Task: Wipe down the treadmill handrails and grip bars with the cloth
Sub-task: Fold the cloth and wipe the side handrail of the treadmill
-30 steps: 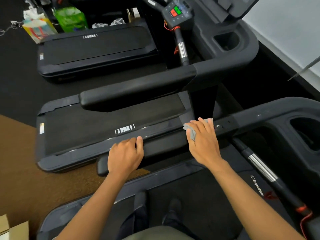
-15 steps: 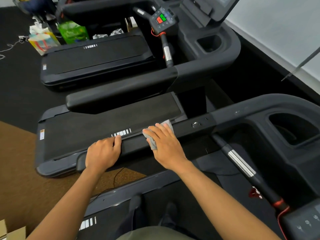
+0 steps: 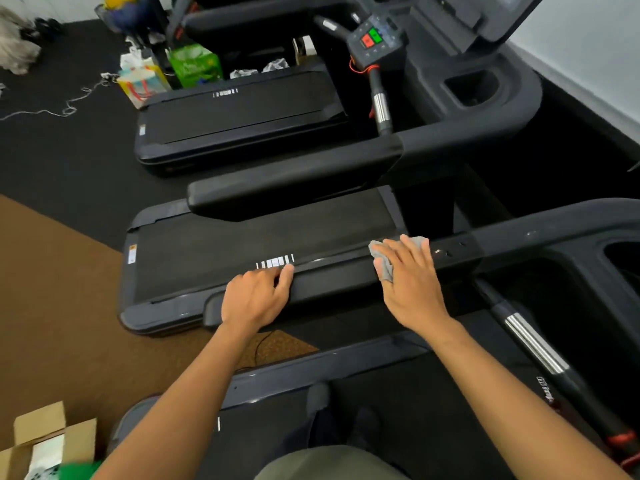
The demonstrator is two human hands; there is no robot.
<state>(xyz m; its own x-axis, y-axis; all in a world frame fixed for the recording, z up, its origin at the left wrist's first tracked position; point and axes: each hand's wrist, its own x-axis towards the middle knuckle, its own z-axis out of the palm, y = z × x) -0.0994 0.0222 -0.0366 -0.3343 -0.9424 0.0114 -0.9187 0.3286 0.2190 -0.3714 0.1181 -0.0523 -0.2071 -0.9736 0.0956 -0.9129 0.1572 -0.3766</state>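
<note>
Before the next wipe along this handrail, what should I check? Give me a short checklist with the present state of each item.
1. Cloth is under the right hand: ok, it is pressed flat on the handrail.
2. Left hand steadies on the same handrail: ok, it rests near the rail's end, apart from the cloth.
3. Rail between the two hands is free of things: ok.
4. Cloth covers the rail under the whole palm: cannot tell, the hand hides most of it.
5. Rail surface is already clean: cannot tell, dirt does not show on the black surface.
6. Grip bar wiped: cannot tell.
</note>
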